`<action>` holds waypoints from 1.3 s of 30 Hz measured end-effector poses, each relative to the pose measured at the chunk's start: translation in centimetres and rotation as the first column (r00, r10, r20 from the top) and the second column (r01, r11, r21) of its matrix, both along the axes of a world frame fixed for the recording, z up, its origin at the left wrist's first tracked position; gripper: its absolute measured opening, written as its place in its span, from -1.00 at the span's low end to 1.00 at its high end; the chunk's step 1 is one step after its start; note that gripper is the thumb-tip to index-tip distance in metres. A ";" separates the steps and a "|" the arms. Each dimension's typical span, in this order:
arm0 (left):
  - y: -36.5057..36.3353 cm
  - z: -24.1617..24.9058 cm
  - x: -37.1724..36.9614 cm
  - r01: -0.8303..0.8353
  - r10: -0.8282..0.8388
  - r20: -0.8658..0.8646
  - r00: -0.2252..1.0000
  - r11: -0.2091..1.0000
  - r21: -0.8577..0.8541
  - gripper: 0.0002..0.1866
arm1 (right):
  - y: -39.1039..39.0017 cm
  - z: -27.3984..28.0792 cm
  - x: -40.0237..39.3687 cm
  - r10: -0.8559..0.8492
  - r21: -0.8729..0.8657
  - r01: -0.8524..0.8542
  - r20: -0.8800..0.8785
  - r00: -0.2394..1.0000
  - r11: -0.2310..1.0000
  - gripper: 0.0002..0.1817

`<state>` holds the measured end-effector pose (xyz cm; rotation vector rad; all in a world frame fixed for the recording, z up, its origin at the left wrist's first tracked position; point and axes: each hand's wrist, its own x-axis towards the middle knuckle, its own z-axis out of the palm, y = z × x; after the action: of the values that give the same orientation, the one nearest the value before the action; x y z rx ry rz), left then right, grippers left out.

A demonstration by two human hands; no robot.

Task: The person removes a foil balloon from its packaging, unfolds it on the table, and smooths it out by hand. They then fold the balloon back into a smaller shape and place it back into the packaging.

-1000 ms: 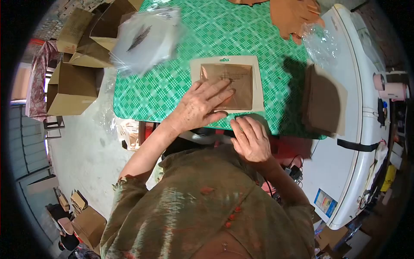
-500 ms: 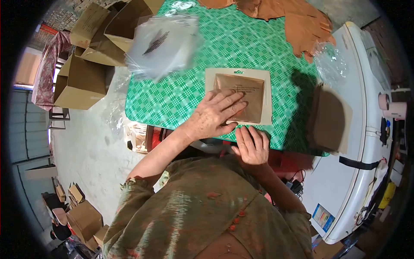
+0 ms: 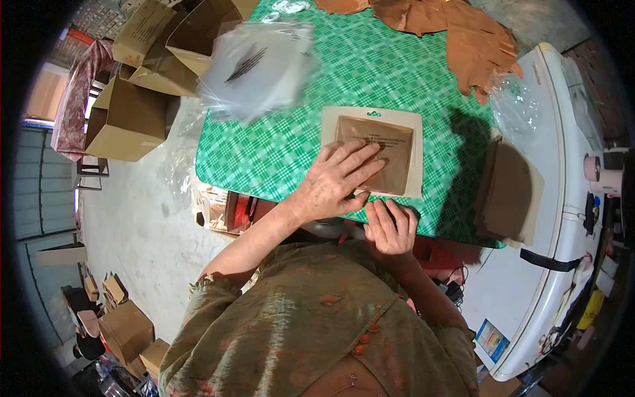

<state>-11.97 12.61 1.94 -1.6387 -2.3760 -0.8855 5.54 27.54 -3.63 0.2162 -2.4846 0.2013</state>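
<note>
A beige card (image 3: pixel 416 152) with a hang hole at its top lies flat on the green checked tablecloth (image 3: pixel 264 162). Its framed middle shows a folded brown sheet (image 3: pixel 390 169), with small dark print on the surface. My left hand (image 3: pixel 336 177) rests on the lower left part of the card, fingers stretched out over the brown area and partly covering it. At the table's front edge, just below the card's bottom edge, is my right hand (image 3: pixel 391 228). Its fingers are bent but somewhat apart, and I see nothing held in them.
Clear plastic bags (image 3: pixel 264 73) lie stacked at the back left. Brown leather-like pieces (image 3: pixel 479 46) and crumpled clear film (image 3: pixel 512 102) are at the back right. More cards (image 3: pixel 512 188) stand at the right edge beside a white refrigerator (image 3: pixel 516 298). Open cardboard boxes (image 3: pixel 129 122) stand left.
The view has shifted slightly, so everything sits a little lower and further right. My right fingers are more bent than before. My left hand stays on the card.
</note>
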 end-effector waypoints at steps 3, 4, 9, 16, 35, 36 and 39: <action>-0.1 0.0 0.1 -0.008 0.008 -0.015 1.000 1.000 -0.007 -0.34 | -0.1 0.0 0.1 0.002 -0.007 -0.002 0.005 1.000 1.000 -0.51; -0.1 0.0 0.1 -0.008 0.008 -0.020 1.000 1.000 -0.005 -0.35 | 0.0 0.0 0.1 0.003 -0.005 -0.003 0.008 1.000 1.000 -0.52; -0.6 -0.2 0.8 0.022 -0.022 -0.011 1.000 1.000 -0.002 -0.36 | -0.1 1.1 0.5 0.043 -0.057 -0.040 0.058 0.997 0.998 -0.56; -4.5 -0.1 3.9 0.120 -0.115 0.055 0.992 0.986 -0.112 -0.48 | 1.6 6.1 -0.7 0.013 -0.143 -0.007 0.044 0.999 0.990 -0.66; -9.9 -2.9 10.0 -0.532 -0.213 0.870 -0.444 0.845 -0.065 -0.54 | 6.5 5.1 -8.1 -0.192 -0.042 0.206 0.224 0.956 0.978 -0.79; -9.4 -3.0 9.8 -0.486 -0.217 0.841 -0.495 0.872 -0.061 -0.52 | 6.3 5.1 -8.1 -0.196 -0.017 0.205 0.221 0.955 0.979 -0.78; -8.9 -3.1 9.7 -0.484 -0.221 0.840 -0.496 0.874 -0.056 -0.53 | 6.2 5.3 -7.6 -0.182 0.006 0.189 0.308 0.934 0.982 -0.79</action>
<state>-2.23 3.73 -1.18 0.6058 -2.0453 -3.5727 -2.06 33.70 1.69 -0.0682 -2.7912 0.1968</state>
